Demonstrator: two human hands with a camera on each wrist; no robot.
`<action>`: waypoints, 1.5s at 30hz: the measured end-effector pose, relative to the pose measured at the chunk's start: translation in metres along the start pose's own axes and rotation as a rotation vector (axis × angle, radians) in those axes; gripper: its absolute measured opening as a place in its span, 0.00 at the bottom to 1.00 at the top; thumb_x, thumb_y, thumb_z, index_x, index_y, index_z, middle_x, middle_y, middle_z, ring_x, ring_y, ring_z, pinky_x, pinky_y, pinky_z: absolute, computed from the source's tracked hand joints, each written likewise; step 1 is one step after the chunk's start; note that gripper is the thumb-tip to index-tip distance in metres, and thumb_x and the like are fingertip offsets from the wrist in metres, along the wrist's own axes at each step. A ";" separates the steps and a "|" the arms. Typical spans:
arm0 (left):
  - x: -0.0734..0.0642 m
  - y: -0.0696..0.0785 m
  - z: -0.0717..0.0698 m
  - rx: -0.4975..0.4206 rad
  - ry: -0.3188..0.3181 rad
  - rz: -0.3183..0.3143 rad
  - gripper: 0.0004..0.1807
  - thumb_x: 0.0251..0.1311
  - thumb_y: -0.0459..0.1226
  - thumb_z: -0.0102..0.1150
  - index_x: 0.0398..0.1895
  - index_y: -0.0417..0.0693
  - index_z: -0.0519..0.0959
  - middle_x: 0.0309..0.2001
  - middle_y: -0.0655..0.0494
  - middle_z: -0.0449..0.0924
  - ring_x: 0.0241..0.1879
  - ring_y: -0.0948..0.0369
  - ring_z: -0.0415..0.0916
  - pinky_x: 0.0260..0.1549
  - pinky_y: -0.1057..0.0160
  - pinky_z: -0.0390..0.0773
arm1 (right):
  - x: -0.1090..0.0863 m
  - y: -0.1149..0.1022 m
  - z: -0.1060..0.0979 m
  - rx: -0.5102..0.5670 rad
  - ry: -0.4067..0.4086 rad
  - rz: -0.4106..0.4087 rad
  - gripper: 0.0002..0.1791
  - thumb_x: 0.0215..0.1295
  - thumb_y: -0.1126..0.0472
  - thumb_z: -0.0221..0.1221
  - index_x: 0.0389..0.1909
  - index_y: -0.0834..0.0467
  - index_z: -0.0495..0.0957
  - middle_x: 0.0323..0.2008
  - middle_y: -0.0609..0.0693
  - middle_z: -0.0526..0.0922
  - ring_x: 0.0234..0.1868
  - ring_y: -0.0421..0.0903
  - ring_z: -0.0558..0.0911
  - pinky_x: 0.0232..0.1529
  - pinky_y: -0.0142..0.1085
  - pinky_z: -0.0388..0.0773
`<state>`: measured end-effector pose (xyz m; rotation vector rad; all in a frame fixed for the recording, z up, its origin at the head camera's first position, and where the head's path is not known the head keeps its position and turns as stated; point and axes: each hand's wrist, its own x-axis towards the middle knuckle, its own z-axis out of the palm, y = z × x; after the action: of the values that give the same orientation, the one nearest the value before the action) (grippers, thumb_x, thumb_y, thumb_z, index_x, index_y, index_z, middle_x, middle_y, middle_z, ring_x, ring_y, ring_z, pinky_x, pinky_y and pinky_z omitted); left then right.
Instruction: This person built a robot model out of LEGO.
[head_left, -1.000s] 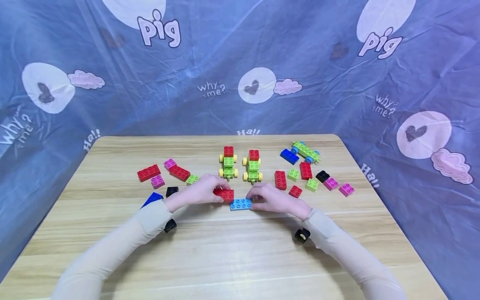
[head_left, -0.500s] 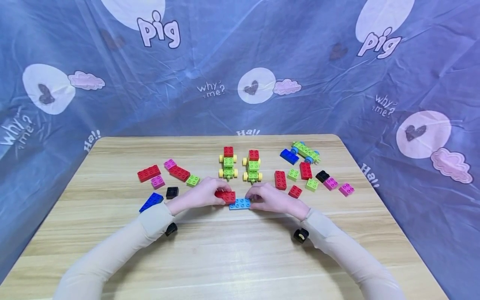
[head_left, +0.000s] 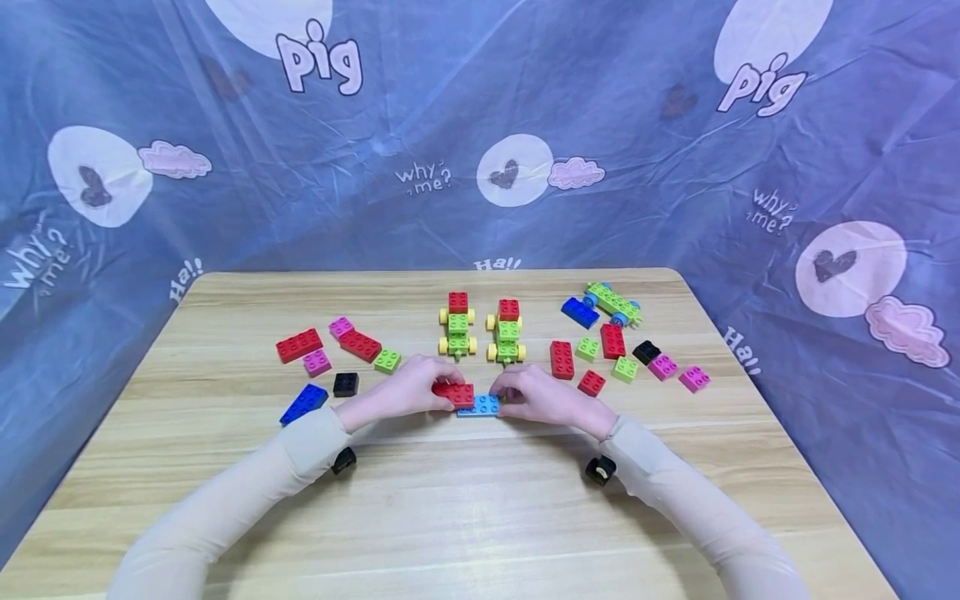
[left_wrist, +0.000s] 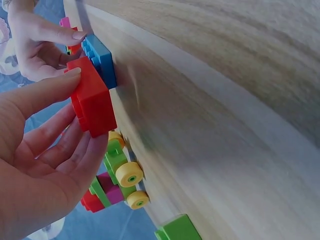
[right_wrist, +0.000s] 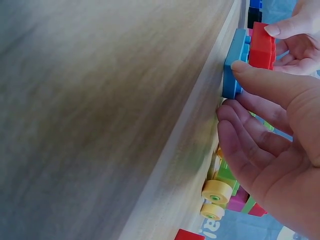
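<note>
My left hand pinches a red toy brick between thumb and fingers. The brick overlaps the left end of a light-blue toy brick, which lies flat on the table; whether their studs are locked together I cannot tell. From the other end, my right hand grips the light-blue brick, thumb on its near side and fingers behind, as the right wrist view shows. Just beyond the hands stand two green toy cars with yellow wheels, the left car and the right car, each topped with a red brick.
On the left lie red, pink and green bricks, a black brick and a blue sloped brick. Several more bricks are scattered at the right, near a green car base with blue wheels. A patterned blue cloth hangs behind the table.
The red brick in my left hand has shifted slightly right and now covers more of the light-blue brick. My right hand has moved a little left with the light-blue brick.
</note>
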<state>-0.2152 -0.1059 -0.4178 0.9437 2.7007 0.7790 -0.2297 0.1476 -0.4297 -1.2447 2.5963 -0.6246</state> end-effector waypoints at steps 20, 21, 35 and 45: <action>-0.001 0.006 0.003 -0.005 -0.003 0.037 0.19 0.51 0.35 0.73 0.48 0.42 0.84 0.44 0.53 0.86 0.41 0.61 0.79 0.44 0.66 0.79 | 0.001 0.001 0.001 0.006 0.006 -0.022 0.13 0.59 0.60 0.69 0.44 0.59 0.84 0.40 0.51 0.86 0.37 0.40 0.81 0.38 0.25 0.78; -0.001 0.006 0.004 -0.009 -0.001 0.041 0.19 0.51 0.34 0.73 0.48 0.42 0.84 0.44 0.52 0.85 0.41 0.61 0.79 0.44 0.66 0.79 | 0.001 0.001 0.001 0.003 0.005 -0.021 0.13 0.59 0.60 0.69 0.44 0.59 0.84 0.40 0.51 0.86 0.37 0.40 0.81 0.38 0.25 0.78; -0.001 0.005 0.011 -0.009 0.028 0.050 0.18 0.51 0.34 0.73 0.47 0.42 0.85 0.45 0.52 0.87 0.44 0.60 0.80 0.46 0.65 0.79 | 0.001 -0.001 0.001 0.017 0.003 0.010 0.13 0.59 0.60 0.69 0.44 0.59 0.85 0.40 0.51 0.86 0.37 0.40 0.81 0.39 0.26 0.79; 0.000 0.005 0.015 0.030 0.043 0.090 0.16 0.56 0.36 0.70 0.49 0.41 0.85 0.47 0.48 0.88 0.49 0.55 0.84 0.52 0.57 0.82 | 0.001 -0.001 0.001 0.006 0.009 0.000 0.13 0.58 0.60 0.69 0.44 0.59 0.85 0.40 0.50 0.86 0.36 0.38 0.79 0.38 0.26 0.79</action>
<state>-0.2072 -0.0960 -0.4279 1.0745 2.7303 0.7864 -0.2295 0.1460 -0.4307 -1.2427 2.5994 -0.6387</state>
